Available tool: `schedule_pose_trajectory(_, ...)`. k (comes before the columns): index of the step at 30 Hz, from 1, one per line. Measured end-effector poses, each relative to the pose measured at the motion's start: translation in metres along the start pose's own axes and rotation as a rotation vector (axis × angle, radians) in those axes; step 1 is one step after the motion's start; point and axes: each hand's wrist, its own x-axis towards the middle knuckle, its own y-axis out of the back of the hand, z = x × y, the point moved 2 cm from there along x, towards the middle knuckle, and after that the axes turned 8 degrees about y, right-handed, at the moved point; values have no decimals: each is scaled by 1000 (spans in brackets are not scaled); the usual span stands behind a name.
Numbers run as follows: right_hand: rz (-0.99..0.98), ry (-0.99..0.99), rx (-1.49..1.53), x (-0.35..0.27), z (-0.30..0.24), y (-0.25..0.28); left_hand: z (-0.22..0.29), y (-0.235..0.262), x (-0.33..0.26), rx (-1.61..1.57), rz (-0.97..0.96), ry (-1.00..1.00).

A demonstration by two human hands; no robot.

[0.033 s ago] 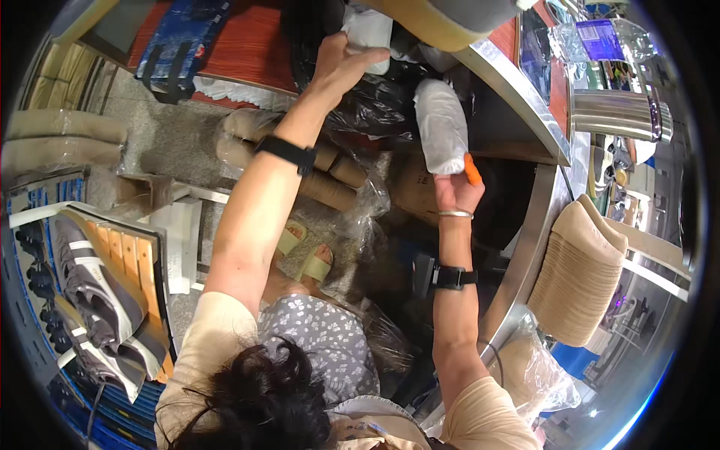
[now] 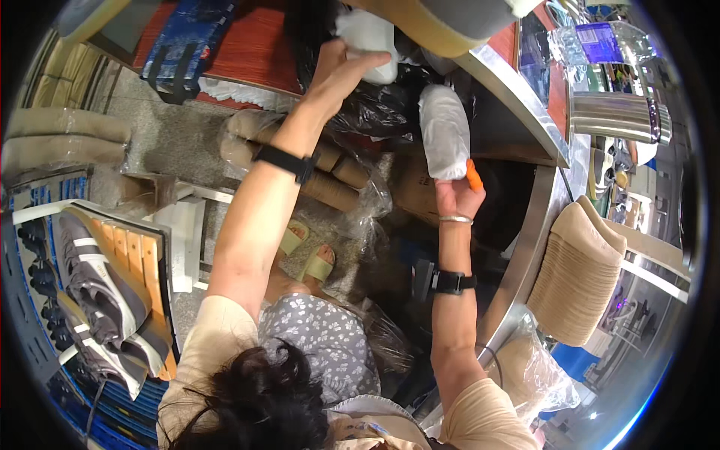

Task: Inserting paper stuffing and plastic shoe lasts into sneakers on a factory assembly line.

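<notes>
My left hand reaches far forward, its thumb and fingers closed around a white wrapped bundle above a black plastic bag. A second white wrapped bundle, long and rounded, stands out from my right hand, which grips its near end. An orange cover sits on one finger of that hand. What lies inside the wrappings is hidden. The fingertips of the left hand are mostly out of sight behind its bundle.
A metal-edged bench curves along the right. Stacked tan insole-shaped pieces stand beside it. Grey shoes rest on a rack at the left. Wrapped tan stacks lie on the floor, and a blue strapped bag is at the far left.
The whole view has shifted slightly, so most things sit a little lower and to the right. Both hands keep hold of their bundles, with little other movement.
</notes>
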Motion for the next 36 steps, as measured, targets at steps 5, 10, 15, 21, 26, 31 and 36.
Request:
schedule_pose_trajectory(5, -194, -25, 170, -81, -6, -22, 12, -2, -77, -423, -171, 207)
schedule_pose_trajectory(10, -68, -156, 309, -155, -25, -56, 49, -29, -147, -367, -119, 384)
schedule_pose_trajectory(15, -56, -250, 426, -186, -39, -88, 79, -53, -191, -365, -90, 372)
schedule_pose_trajectory(21, -103, -348, 96, -174, 6, -86, 40, -33, -198, -419, 110, 495)
schedule_pose_trajectory(26, -228, -336, -261, -128, 67, -43, -19, -14, -202, -919, 205, 333)
schedule_pose_trajectory(31, -646, -50, -1119, -78, 77, -31, -84, 19, -192, -760, 434, 330)
schedule_pose_trajectory(36, -604, 469, -1310, 17, 57, -72, -131, 24, -204, -682, 501, 529)
